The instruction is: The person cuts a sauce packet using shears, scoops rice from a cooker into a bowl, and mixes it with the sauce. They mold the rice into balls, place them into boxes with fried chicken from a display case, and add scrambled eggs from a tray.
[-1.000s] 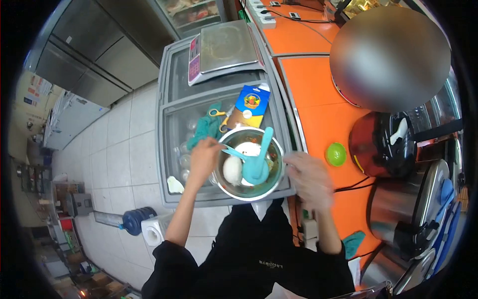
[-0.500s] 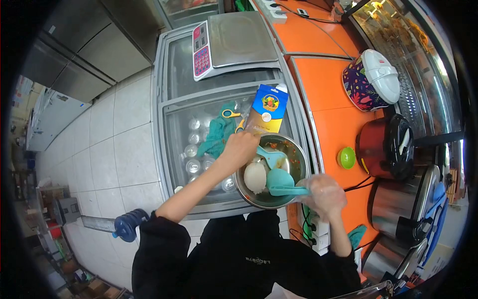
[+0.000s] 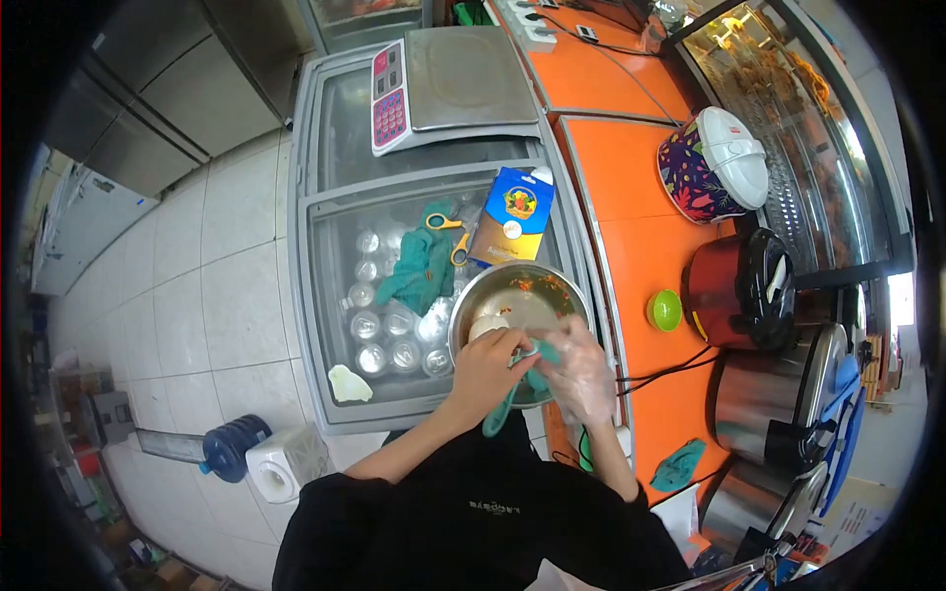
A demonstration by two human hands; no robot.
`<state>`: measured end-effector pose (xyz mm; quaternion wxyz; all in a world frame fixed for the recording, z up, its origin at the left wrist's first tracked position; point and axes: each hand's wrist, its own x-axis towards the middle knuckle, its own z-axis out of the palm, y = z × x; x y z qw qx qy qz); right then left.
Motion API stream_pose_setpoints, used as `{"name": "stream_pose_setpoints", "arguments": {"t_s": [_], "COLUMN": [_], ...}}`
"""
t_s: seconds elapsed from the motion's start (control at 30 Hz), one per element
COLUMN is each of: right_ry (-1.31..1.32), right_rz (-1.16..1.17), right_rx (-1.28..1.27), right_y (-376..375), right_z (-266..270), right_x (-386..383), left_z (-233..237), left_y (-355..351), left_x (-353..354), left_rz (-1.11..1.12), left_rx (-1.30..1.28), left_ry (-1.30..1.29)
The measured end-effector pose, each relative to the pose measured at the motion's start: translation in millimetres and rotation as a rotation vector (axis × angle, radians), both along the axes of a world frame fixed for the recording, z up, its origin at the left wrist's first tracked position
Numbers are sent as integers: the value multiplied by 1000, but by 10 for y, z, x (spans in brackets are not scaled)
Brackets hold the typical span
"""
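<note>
Over the near edge of a steel bowl (image 3: 581,295), my left hand (image 3: 488,374) is closed on a teal plastic utensil (image 3: 501,406), probably a rice paddle, which sticks out below my fingers. My right hand (image 3: 579,379), in a clear plastic glove, is close beside it and closed around more teal plastic, seemingly the round scoop; motion blur and the fingers hide most of it. A white ball of food (image 3: 488,325) sits in the bowl, partly covered by my left hand. Orange-red bits (image 3: 540,286) cling to the bowl's inner wall.
The bowl stands on a glass-topped chest freezer (image 3: 330,295) with cans inside. Near it lie a blue-yellow box (image 3: 512,217), yellow-handled scissors (image 3: 459,246), a teal cloth (image 3: 424,271) and a scale (image 3: 473,79). Right, an orange counter (image 3: 631,256) holds a green bowl (image 3: 665,310) and cookers (image 3: 739,295).
My left hand has moved from the bowl's far rim to its near side, bringing the teal utensil along. My right hand has shifted left and up, and both hands are now together.
</note>
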<state>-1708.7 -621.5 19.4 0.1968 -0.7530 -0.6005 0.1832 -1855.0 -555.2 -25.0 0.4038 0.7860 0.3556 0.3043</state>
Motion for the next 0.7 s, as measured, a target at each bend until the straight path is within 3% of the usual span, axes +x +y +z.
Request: {"name": "stream_pose_setpoints", "arguments": {"t_s": [0.07,0.13,0.27,0.37,0.53,0.57,0.67,0.7], "right_ry": [119,180,13,14,-334,-361,-457,-468], "right_rz": [7,-32,8,96,276,226,154,158], "right_rx": [53,153,319,114,-108,-218,-491,-430], "right_y": [69,162,129,66,198,242,376,357], "right_z": [-283,-153,-206,-29,-9,14,201,174], "right_x": [158,217,532,814,1003,955,693,720], "left_z": [36,194,-483,-460,-55,-24,-44,-121], "left_y": [-128,-386,-940,-910,-852,-833,-812,-817], "left_x": [-61,-198,-282,-162,196,274,448,420], "left_rz": [54,178,94,117,88,84,198,182], "left_rx": [-11,23,-4,153,-256,-351,-389,-359], "left_ry": [65,215,596,548,572,603,638,647]}}
